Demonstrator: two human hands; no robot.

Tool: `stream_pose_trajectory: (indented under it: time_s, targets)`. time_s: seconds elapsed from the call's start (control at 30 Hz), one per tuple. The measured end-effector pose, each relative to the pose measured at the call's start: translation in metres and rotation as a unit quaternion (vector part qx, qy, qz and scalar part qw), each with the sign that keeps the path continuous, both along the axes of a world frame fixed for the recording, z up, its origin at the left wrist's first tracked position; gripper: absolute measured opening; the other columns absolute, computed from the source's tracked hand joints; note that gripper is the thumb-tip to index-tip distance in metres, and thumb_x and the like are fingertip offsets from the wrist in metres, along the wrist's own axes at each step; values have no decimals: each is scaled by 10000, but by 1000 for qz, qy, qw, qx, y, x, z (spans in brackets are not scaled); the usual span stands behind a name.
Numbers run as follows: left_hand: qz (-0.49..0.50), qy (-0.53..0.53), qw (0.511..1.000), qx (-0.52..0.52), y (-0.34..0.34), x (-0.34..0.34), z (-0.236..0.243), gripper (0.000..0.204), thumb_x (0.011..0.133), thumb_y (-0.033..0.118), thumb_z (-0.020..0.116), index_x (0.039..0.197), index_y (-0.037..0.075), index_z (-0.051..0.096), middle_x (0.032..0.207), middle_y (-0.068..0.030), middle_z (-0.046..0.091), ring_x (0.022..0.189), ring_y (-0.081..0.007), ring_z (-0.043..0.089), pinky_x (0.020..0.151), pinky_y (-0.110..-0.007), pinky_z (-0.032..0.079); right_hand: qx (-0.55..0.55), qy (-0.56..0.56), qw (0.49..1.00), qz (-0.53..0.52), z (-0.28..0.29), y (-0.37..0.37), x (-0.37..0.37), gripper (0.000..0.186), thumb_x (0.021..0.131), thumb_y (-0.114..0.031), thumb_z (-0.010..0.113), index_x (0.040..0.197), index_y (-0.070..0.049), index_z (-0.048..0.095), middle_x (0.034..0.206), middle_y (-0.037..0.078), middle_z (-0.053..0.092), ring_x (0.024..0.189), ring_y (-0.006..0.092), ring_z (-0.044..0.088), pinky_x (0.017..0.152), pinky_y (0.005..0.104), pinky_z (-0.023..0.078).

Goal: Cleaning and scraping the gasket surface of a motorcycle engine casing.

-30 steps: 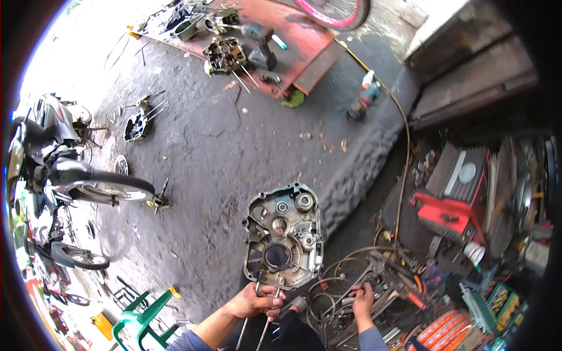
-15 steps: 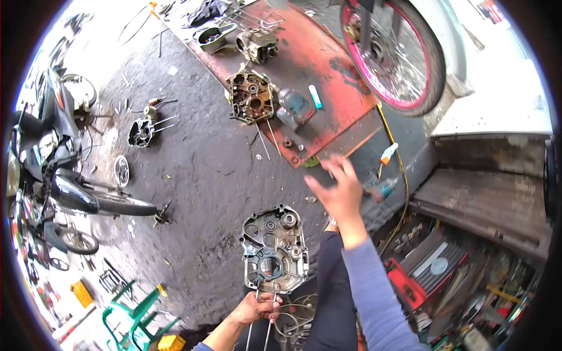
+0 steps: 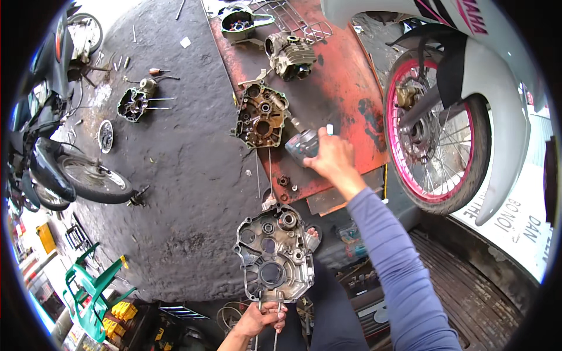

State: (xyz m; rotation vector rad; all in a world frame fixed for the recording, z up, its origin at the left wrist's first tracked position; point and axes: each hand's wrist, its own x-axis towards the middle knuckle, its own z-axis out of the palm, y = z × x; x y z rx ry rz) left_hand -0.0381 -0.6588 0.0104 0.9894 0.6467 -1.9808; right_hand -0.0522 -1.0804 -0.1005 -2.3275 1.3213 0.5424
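My left hand (image 3: pixel 266 320) is closed around the lower end of a grey metal engine crankcase half (image 3: pixel 275 257), where two long studs run down past the fingers. The casing is held upright, its inner side with bearings and round openings showing. My right hand (image 3: pixel 335 157) is over the red board, thumb and fingers around the end of a teal and grey cordless impact driver (image 3: pixel 303 146). The white end of a tube (image 3: pixel 329 129) shows beside those fingers; the hand covers its rest. Left of the driver lies a dirtier, brownish crankcase half (image 3: pixel 261 117) with studs.
The red board (image 3: pixel 345 88) also bears a finned engine block (image 3: pixel 291 55), a round cover (image 3: pixel 243 23) and small metal parts (image 3: pixel 284 181). A pink-rimmed motorcycle wheel (image 3: pixel 436 128) stands close on the right. Another casing (image 3: pixel 133 104) and a green plastic chair (image 3: pixel 93 292) are on the left.
My right hand has gone from open in the air, near the board's front corner, to the impact driver. My left hand still holds the crankcase half. The view has turned and shifted right.
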Motion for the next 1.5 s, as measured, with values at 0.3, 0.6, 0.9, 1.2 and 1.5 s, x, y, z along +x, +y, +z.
stream_pose_trajectory:
  time_s: [0.3,0.6,0.9,1.2,1.5]
  targets:
    - [-50,-68,996,31,-43,45,-30,168,903,-52,666,1059,-104,631,756,-99,603,645,-214,601,599,-377,534,-150,-83,984,48,14,-152,-11,721,669,-368,873,1267,-93,578,1076,187,712,1014,385,688,856,485,542]
    - [-39,-45,996,62,-39,58,-45,204,905,-32,693,1086,-110,639,797,-89,619,663,-210,608,619,-366,561,-149,-25,987,48,-31,-241,6,893,631,-398,874,1411,-115,545,1171,198,711,1092,376,681,939,456,531]
    - [-22,-56,996,68,-40,48,-52,210,903,-28,700,1088,-99,633,798,-96,621,664,-215,610,605,-376,564,-332,-153,929,48,-43,-214,-9,594,772,-397,816,1252,-101,628,1017,176,713,984,364,689,855,473,543]
    - [23,-54,995,75,-26,44,-64,214,908,-26,694,1098,-99,628,803,-96,619,669,-211,613,609,-382,563,208,-44,731,-648,-245,-19,-134,358,1050,-347,476,1252,-74,590,1083,161,715,804,250,673,635,439,540]
    - [14,-95,990,107,-27,47,-58,154,866,-51,669,1016,-84,657,769,-104,591,612,-225,565,569,-408,523,282,-379,670,-572,-213,-29,-99,243,1079,-212,441,1238,-84,573,1107,98,724,534,67,431,518,321,507]
